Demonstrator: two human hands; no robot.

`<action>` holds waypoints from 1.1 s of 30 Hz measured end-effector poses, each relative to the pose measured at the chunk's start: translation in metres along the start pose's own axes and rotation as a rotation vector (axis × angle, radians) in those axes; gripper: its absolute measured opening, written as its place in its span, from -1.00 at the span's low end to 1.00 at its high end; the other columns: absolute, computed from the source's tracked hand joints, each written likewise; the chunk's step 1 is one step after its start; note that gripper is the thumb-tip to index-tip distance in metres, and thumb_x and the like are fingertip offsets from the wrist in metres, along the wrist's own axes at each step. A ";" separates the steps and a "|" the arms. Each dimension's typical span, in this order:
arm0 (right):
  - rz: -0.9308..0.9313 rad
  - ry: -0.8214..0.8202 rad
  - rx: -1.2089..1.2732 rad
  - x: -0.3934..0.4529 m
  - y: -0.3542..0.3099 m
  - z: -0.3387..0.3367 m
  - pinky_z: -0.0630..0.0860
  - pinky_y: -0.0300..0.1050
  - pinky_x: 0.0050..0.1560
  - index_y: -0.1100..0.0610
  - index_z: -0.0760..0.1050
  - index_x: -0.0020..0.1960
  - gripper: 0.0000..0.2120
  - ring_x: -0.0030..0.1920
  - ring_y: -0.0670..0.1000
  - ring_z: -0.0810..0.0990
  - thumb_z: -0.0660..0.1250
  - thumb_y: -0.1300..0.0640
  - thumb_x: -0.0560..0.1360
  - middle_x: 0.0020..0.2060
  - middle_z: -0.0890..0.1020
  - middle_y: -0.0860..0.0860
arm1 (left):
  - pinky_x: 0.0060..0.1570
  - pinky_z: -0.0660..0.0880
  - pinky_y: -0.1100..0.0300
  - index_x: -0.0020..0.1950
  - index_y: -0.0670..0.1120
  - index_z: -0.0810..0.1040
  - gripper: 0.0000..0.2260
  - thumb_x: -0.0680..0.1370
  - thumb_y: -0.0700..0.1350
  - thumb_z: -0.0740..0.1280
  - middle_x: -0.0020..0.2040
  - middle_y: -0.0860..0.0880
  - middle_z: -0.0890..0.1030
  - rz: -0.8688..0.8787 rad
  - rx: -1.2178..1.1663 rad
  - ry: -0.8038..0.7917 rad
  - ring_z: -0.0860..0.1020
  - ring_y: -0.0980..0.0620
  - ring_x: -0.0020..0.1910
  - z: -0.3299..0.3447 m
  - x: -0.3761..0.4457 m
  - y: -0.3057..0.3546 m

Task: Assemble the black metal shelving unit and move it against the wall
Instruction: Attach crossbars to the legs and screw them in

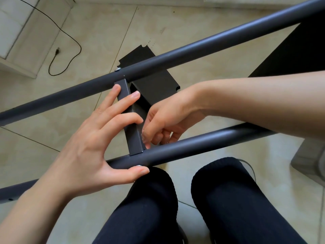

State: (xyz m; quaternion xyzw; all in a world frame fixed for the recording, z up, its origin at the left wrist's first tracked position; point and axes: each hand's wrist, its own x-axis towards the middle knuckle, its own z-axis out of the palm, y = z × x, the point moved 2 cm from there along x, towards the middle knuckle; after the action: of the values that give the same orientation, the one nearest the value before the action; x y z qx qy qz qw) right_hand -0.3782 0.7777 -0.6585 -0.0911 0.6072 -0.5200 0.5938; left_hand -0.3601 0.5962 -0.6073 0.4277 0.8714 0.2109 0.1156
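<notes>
Two dark round tubes run diagonally above the tiled floor point(79, 138): far tube point(193, 51), near tube point(202, 143). One flat crossbar point(131, 124) joins them. Two bolt heads show: one on the far tube point(117, 69), one point(139, 165) by the left thumb. Left hand point(91, 147): fingers spread over the crossbar, thumb under the near tube. Right hand point(165, 120): fingers curled beside the crossbar's lower end; what they pinch, cannot tell. One black panel point(151, 81) lies below. One cable point(58, 50) on floor.
</notes>
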 end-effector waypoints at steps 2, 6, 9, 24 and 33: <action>0.012 0.007 -0.004 0.000 0.000 0.000 0.31 -0.20 -0.24 0.16 0.54 -0.16 -0.79 -0.40 -0.05 0.27 0.25 0.14 0.61 -0.45 0.38 -0.04 | 0.54 0.10 0.20 0.29 -0.05 0.48 -0.40 0.38 0.26 0.43 0.60 0.03 0.25 -0.003 0.004 -0.004 0.05 -0.08 0.63 0.000 0.000 0.001; 0.003 -0.019 0.044 0.002 0.000 0.000 0.32 -0.18 -0.23 0.13 0.49 -0.26 -0.76 -0.39 -0.05 0.29 0.24 0.19 0.59 -0.45 0.41 -0.04 | 0.53 0.10 0.22 0.28 -0.05 0.48 -0.40 0.36 0.24 0.44 0.59 0.01 0.26 -0.005 -0.001 -0.009 0.05 -0.09 0.63 -0.001 0.001 0.003; 0.013 -0.010 0.008 0.003 0.000 0.002 0.34 -0.20 -0.26 0.14 0.50 -0.24 -0.78 -0.40 -0.05 0.30 0.25 0.18 0.58 -0.46 0.42 -0.04 | 0.54 0.11 0.21 0.28 -0.06 0.49 -0.40 0.36 0.25 0.44 0.59 0.01 0.26 -0.008 0.004 -0.008 0.06 -0.09 0.63 -0.001 0.001 0.003; 0.014 0.018 0.013 0.004 0.002 0.004 0.34 -0.22 -0.30 0.15 0.52 -0.22 -0.77 -0.44 -0.04 0.31 0.25 0.15 0.59 -0.50 0.38 -0.05 | 0.54 0.11 0.21 0.30 -0.05 0.46 -0.37 0.36 0.26 0.42 0.58 0.00 0.27 -0.002 0.005 -0.011 0.06 -0.08 0.63 0.000 0.002 0.003; 0.006 -0.006 0.084 0.004 0.001 0.004 0.28 -0.23 -0.30 0.16 0.49 -0.25 -0.76 -0.42 -0.06 0.24 0.25 0.20 0.59 -0.49 0.32 -0.05 | 0.54 0.10 0.22 0.30 -0.02 0.45 -0.38 0.35 0.27 0.43 0.59 0.02 0.26 0.003 -0.004 -0.006 0.05 -0.07 0.63 0.000 0.002 0.002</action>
State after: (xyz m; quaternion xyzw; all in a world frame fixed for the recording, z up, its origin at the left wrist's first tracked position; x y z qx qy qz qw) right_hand -0.3752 0.7732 -0.6604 -0.0657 0.5835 -0.5429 0.6004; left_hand -0.3597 0.5986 -0.6064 0.4294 0.8700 0.2114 0.1187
